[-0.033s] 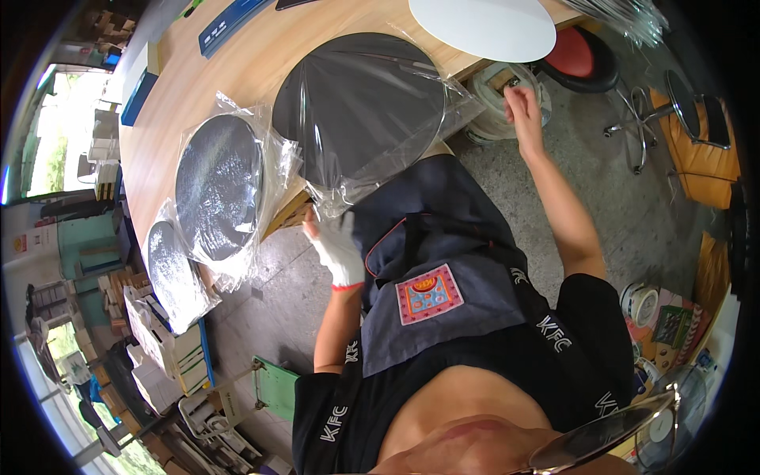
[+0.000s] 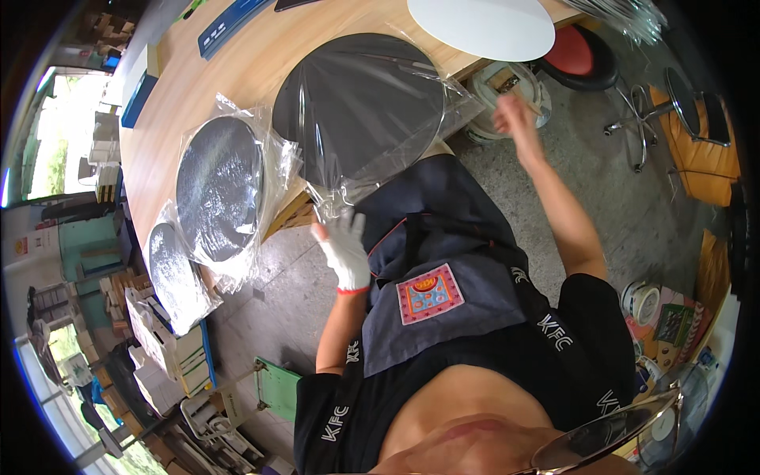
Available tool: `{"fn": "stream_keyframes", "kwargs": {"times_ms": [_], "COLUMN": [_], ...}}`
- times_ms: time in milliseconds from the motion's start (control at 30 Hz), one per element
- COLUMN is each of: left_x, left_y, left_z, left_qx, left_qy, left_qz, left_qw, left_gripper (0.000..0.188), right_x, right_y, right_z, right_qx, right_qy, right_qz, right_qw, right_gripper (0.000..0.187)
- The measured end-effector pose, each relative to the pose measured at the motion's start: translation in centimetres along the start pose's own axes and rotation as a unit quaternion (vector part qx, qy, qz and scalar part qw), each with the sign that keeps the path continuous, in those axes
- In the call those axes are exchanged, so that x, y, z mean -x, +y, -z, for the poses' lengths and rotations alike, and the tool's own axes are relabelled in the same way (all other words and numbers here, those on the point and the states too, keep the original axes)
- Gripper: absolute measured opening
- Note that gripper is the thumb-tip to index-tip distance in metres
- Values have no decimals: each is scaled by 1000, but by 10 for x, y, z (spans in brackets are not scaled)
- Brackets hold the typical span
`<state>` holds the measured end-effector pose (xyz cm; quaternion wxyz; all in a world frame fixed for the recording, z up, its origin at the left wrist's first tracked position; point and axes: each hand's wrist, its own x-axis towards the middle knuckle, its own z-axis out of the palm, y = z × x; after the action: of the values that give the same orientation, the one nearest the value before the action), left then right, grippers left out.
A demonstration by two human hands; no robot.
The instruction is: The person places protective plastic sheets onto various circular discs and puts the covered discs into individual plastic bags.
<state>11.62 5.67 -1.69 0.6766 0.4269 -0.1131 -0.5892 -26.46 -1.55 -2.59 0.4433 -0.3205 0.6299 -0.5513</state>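
A large black disc (image 2: 360,103) in a clear plastic bag lies on the wooden table right in front of me. My left hand (image 2: 346,249), in a white glove with a red cuff and bare thumb tip, is raised with its fingers spread just below the bag's near left edge. It holds nothing. My bare right hand (image 2: 516,123) is over the clear tub (image 2: 483,127) to the right of the table. Motion smears its bent fingers, and whether they hold anything does not show. Left of the large disc lies a smaller bagged black disc (image 2: 219,190).
A white disc (image 2: 483,28) sits at the table's far right edge. Another wrapped dark disc (image 2: 168,269) lies at the near left edge. Blue boxes (image 2: 229,28) stand at the back left. A red-and-black stool (image 2: 574,55) is beyond the tub. Plastic bags (image 2: 625,16) are piled top right.
My left hand has shifted slightly right and its fingers have spread away from the bag's edge. My right hand has moved slightly, its fingers now more bent and blurred.
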Motion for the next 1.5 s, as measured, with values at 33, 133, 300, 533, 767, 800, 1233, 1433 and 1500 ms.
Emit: {"fn": "stream_keyframes", "kwargs": {"times_ms": [33, 133, 300, 533, 767, 800, 1233, 1433, 1500], "left_x": [5, -3, -27, 27, 16, 15, 3, 27, 23], "left_y": [-2, -11, -9, -13, -39, -41, -51, -6, 21], "left_z": [-1, -20, -46, -69, -95, -97, -83, -68, -60], "left_qx": [-41, -62, 7, -1, -250, -274, -271, -341, -445], "left_qy": [-62, -135, -33, -280, -300, -295, -370, -235, -172], "left_qz": [35, 84, 120, 136, 105, 99, 143, 53, -56], "left_qw": [997, 985, 992, 950, 915, 910, 877, 908, 877], "left_gripper": [69, 62, 36, 49, 65, 63, 46, 42, 33], "right_x": [17, 70, 72, 55, -29, -56, -394, -348, -315], "right_y": [-5, -7, -15, -152, -306, -322, -278, -209, -186], "right_z": [-10, -78, -140, -46, 86, 107, 524, 331, 297], "right_qx": [2, -122, -244, -166, -209, -181, -155, -113, 139], "right_qy": [-160, -382, -266, -218, -90, -76, -32, 48, 8], "right_qz": [-35, -96, -70, -12, 264, 288, 93, 72, 144], "right_qw": [987, 911, 930, 962, 937, 937, 983, 990, 980], "right_gripper": [41, 47, 35, 26, 13, 15, 40, 58, 45]}}
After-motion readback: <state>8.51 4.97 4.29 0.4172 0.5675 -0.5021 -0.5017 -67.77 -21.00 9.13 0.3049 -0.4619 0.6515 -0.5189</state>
